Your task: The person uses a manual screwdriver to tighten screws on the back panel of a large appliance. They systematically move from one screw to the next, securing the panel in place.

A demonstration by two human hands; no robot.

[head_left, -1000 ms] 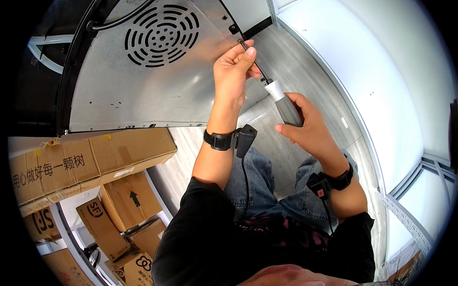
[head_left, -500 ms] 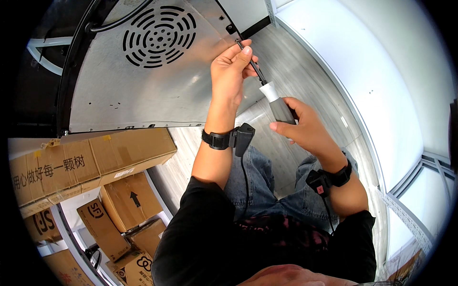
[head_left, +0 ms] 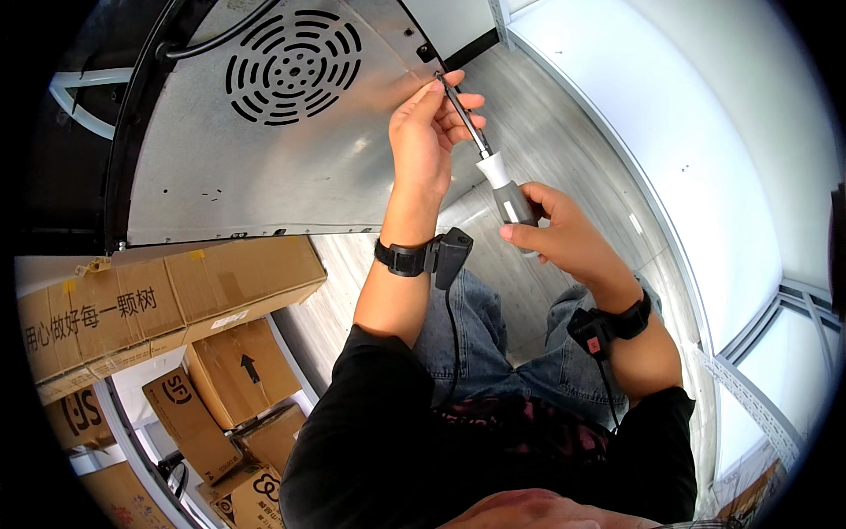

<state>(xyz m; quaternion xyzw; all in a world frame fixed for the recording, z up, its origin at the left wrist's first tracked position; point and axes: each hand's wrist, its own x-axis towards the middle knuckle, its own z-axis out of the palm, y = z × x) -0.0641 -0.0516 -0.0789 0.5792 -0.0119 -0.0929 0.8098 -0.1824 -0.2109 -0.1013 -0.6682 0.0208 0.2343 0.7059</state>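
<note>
The screwdriver (head_left: 509, 203) is between the person's two hands, slanting from its grey-and-white handle up and to the left, with its tip end at the right edge of a large metal panel (head_left: 291, 176). The right hand (head_left: 577, 242) is closed around the lower part of the handle, thumb on the near side. The left hand (head_left: 419, 145) has its thumb and forefinger near together at the tip end of the shaft (head_left: 466, 121), the other fingers spread; whether they press on it or only guide it, I cannot tell, and whether a screw sits there is too small to see. To do this well, I think the shaft should be kept in one straight line with the point it meets, the left fingers guiding lightly so that the shaft can turn, and the right hand giving steady, even pressure, because a tilted tip could slip and scratch the metal. Farther out, the panel has round vent slots (head_left: 294, 67), and a black cable (head_left: 216, 44) passes its upper left corner. Cardboard boxes (head_left: 242, 275) are at the lower left, and a bright white panel (head_left: 656, 97) stands at the right.
</note>
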